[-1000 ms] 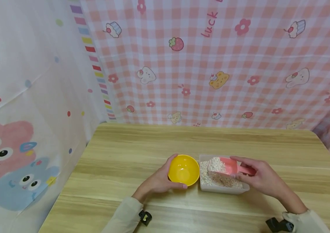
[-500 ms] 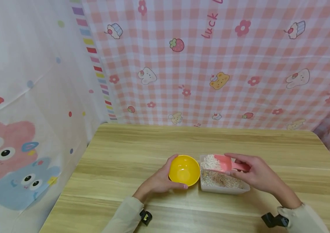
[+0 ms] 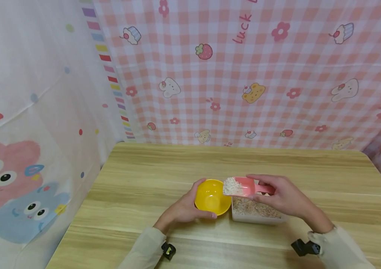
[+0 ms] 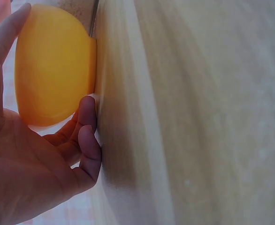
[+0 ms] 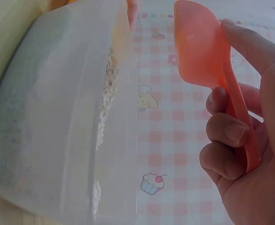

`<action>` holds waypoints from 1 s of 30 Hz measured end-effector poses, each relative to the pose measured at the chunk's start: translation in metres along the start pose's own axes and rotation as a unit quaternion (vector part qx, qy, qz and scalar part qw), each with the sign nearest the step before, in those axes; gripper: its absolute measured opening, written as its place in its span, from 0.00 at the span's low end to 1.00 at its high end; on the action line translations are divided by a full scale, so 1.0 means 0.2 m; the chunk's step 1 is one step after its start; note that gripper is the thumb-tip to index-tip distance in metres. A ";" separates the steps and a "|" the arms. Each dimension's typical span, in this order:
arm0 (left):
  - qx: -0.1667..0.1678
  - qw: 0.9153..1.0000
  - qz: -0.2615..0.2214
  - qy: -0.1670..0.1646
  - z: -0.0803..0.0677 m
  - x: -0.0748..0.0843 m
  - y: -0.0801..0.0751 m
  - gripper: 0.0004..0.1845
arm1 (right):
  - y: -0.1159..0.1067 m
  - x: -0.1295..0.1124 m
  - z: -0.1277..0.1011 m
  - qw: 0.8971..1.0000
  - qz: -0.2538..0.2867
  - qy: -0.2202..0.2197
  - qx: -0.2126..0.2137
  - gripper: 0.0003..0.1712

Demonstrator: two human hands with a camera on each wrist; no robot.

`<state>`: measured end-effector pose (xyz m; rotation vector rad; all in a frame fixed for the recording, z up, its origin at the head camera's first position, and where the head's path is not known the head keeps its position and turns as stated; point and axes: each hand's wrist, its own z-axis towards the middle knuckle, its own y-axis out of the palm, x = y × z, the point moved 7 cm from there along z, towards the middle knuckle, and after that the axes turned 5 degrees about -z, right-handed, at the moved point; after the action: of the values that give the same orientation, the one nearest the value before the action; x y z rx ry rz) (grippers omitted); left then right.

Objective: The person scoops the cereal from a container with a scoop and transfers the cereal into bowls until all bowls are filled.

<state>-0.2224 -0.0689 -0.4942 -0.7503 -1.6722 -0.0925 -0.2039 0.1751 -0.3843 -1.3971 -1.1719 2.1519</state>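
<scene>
My left hand holds a yellow bowl from its left side. In the left wrist view the thumb is at the rim and the fingers curl by the base of the bowl, which stands on the table. My right hand grips a pink scoop by its handle, fingers wrapped around it in the right wrist view. Pale oat flakes fill the scoop's front. Its tip hangs over the bowl's right rim, clear of the container. No flakes show inside the bowl.
A translucent plastic container of oat flakes stands against the bowl's right side, partly covered by the scoop and right hand. The wooden table reaches back to a pink checked cloth. A white patterned cloth hangs at left.
My right hand has carried the loaded scoop left and slightly up, from over the container to the bowl's right rim. The left hand and bowl have stayed in place.
</scene>
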 end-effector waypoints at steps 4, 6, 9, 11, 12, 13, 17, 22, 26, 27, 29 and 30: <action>-0.002 1.000 -0.001 0.001 0.00 0.00 0.00 0.60 | 0.01 -0.02 0.03 1.000 -0.006 -0.006 -0.005 0.31; -0.001 1.000 -0.001 0.003 0.00 0.00 0.00 0.61 | 0.02 -0.02 0.04 1.000 -0.008 -0.009 -0.007 0.32; 0.000 1.000 -0.002 0.005 0.00 0.00 0.00 0.61 | 0.03 -0.03 0.06 1.000 -0.009 -0.014 -0.011 0.32; 0.000 1.000 -0.006 0.004 0.00 0.00 0.00 0.61 | 0.03 -0.04 0.07 1.000 -0.015 -0.019 -0.009 0.32; 0.000 1.000 -0.007 0.004 0.00 0.00 0.00 0.61 | 0.03 -0.04 0.07 1.000 -0.019 -0.021 -0.009 0.31; -0.001 1.000 -0.008 0.003 0.00 0.00 0.00 0.61 | 0.03 -0.04 0.07 0.999 -0.024 -0.025 -0.008 0.32; -0.001 1.000 -0.006 0.000 0.00 -0.01 0.00 0.61 | 0.04 -0.06 0.09 0.998 -0.047 -0.041 -0.004 0.32; 0.000 1.000 -0.009 0.000 0.00 0.00 0.00 0.60 | 0.06 -0.07 0.11 0.995 -0.083 -0.055 -0.004 0.32; 0.000 1.000 -0.011 0.004 0.00 0.00 0.00 0.60 | 0.06 -0.09 0.12 0.992 -0.111 -0.064 -0.004 0.33; 0.001 1.000 -0.009 0.004 0.00 0.00 0.00 0.60 | 0.07 -0.10 0.12 0.991 -0.115 -0.064 -0.005 0.33; 0.000 1.000 -0.006 0.006 0.00 0.00 0.00 0.60 | 0.07 -0.11 0.12 0.990 -0.125 -0.065 -0.009 0.33; 0.000 1.000 -0.005 0.006 0.00 0.00 0.00 0.60 | 0.07 -0.11 0.12 0.989 -0.130 -0.064 -0.011 0.33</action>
<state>-0.2226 -0.0684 -0.4948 -0.7391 -1.6640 -0.1043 -0.2128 0.1406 -0.3771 -1.0588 -1.3459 2.0733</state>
